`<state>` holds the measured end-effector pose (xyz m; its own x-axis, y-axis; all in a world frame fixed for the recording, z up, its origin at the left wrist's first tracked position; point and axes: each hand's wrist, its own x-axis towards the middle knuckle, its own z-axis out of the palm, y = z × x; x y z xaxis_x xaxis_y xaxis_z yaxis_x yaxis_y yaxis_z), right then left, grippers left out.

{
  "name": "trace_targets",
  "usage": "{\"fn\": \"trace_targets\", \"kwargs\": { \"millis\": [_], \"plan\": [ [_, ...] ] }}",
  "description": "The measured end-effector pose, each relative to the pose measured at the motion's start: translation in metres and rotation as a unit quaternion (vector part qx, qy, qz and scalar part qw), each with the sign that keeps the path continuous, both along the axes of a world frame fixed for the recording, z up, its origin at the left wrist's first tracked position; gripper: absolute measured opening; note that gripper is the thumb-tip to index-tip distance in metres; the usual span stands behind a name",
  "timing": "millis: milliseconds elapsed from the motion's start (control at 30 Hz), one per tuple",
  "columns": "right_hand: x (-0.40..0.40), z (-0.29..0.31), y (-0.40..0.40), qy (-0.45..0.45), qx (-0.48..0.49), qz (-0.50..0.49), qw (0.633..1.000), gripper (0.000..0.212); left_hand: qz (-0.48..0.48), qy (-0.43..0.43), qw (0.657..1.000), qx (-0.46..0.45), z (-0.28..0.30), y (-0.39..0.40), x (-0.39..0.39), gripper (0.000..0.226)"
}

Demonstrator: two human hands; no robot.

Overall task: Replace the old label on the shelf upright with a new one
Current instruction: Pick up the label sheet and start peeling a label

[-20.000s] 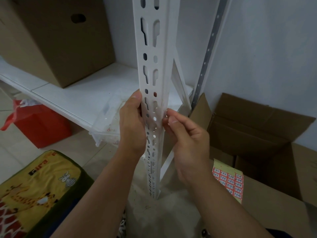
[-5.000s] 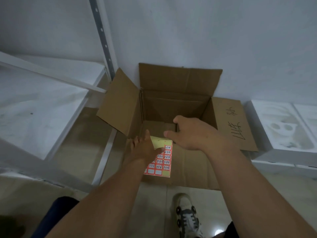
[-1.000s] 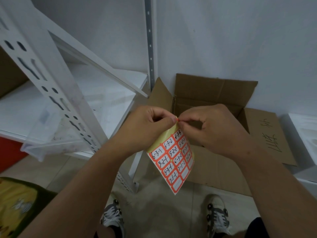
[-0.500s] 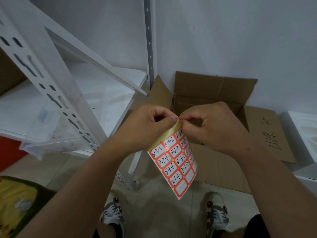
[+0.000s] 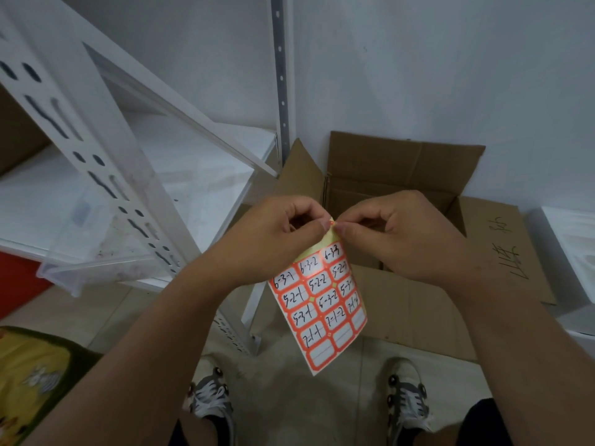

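Single head-worn view, looking forward and down (wide-angle), close over the hands (image 5: 335,239), floor below

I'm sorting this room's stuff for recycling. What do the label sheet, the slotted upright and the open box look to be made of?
Label sheet: glossy paper stickers on yellowish backing, judging by the sheen and curl. Slotted upright: probably white-painted metal, since it is thin with punched slots. Open box: plain brown corrugated cardboard, matte, with creased flaps.

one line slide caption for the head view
Both hands, left hand and right hand, pinch the top corner of an orange-bordered label sheet beside the white slotted shelf upright.
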<state>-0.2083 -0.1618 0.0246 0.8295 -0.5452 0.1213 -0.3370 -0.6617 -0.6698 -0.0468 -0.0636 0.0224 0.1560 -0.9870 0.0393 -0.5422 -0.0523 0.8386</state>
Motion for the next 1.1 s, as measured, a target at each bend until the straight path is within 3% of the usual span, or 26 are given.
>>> {"fn": "trace_targets", "kwargs": {
  "millis": [367,500,700,1100],
  "plan": [
    [0.001,0.000,-0.005,-0.037,0.192,-0.034,0.980,0.015,-0.028,-0.011,1.000,0.009,-0.001,0.001,-0.001,0.016],
    [0.003,-0.002,-0.006,-0.035,0.192,-0.050,0.980,0.017,-0.029,-0.015,0.999,0.006,-0.003,0.000,-0.002,0.006],
    [0.006,0.001,-0.001,-0.042,0.188,-0.053,0.980,0.022,-0.018,-0.042,0.999,0.002,-0.005,-0.002,-0.004,0.018],
    [0.010,-0.003,0.000,-0.035,0.129,-0.083,0.988,0.017,0.007,-0.054,0.998,-0.015,-0.009,-0.005,-0.010,0.013]
  ]
}}
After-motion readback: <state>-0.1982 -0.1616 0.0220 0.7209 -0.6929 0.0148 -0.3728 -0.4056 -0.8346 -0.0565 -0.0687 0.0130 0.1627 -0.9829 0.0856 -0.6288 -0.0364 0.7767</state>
